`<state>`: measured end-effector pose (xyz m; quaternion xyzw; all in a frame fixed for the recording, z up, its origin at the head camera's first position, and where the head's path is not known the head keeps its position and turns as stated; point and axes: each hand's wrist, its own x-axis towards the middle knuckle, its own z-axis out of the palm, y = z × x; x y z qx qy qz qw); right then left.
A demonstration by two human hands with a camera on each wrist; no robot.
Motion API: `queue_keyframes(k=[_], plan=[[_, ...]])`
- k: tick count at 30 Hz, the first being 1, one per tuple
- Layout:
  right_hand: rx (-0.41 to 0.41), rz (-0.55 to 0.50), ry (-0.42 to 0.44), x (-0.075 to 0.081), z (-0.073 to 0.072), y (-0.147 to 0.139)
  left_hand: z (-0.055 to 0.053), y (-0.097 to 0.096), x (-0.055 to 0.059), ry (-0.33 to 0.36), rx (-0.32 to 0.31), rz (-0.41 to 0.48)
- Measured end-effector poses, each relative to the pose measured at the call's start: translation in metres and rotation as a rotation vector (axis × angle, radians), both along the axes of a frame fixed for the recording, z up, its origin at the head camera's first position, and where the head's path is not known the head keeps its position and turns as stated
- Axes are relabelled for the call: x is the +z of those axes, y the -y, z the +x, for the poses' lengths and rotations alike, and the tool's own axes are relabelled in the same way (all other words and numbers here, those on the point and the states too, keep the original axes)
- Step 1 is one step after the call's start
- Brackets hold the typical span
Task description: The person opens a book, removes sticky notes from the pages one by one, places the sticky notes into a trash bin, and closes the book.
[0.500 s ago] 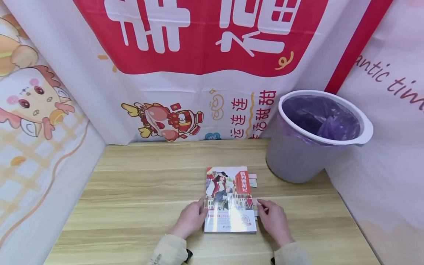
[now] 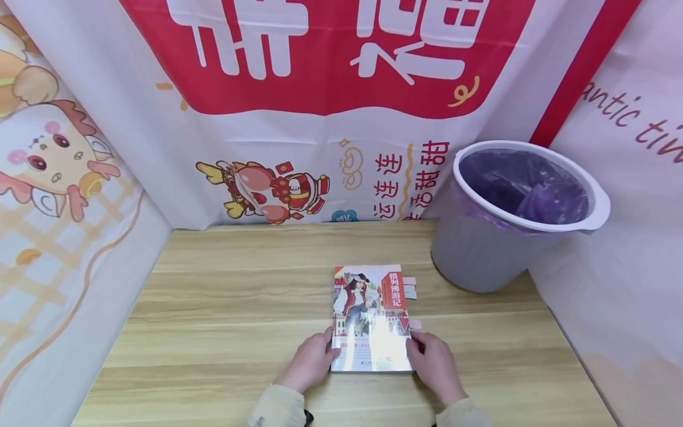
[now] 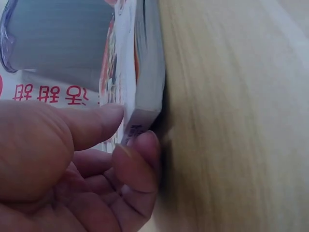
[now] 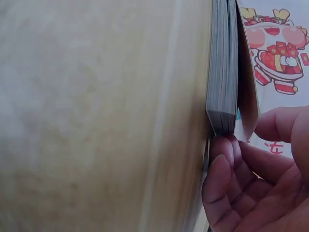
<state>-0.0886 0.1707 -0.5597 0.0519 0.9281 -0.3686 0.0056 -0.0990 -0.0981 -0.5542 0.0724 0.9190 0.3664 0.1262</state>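
A paperback book [image 2: 370, 317] with a colourful cover lies flat on the wooden table [image 2: 224, 308], with small sticky tabs [image 2: 409, 287] poking out of its right edge. My left hand [image 2: 326, 347] holds its lower left corner. In the left wrist view the left hand [image 3: 131, 129] has its thumb on the cover and a curled finger against the book [image 3: 140, 72] at the spine. My right hand [image 2: 418, 344] holds the lower right edge. In the right wrist view the right hand [image 4: 241, 137] has curled fingers at the pages of the book [image 4: 222, 72], whose cover is slightly lifted.
A grey bin [image 2: 469, 255] with a white rim and purple liner stands at the back right of the table, close to the book. Printed cloth banners [image 2: 320, 89] wall in the back and both sides. Bare wood lies to the left of the book.
My right hand has slid left from beside the book onto its lower right edge. The left hand stays at the left corner.
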Motion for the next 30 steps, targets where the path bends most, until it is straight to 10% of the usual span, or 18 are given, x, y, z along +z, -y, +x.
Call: queue_keyframes(k=[30], plan=[[-0.038,-0.067,-0.062,0.021,0.021,0.036,0.001,-0.002,-0.006,-0.047,-0.024,-0.005]])
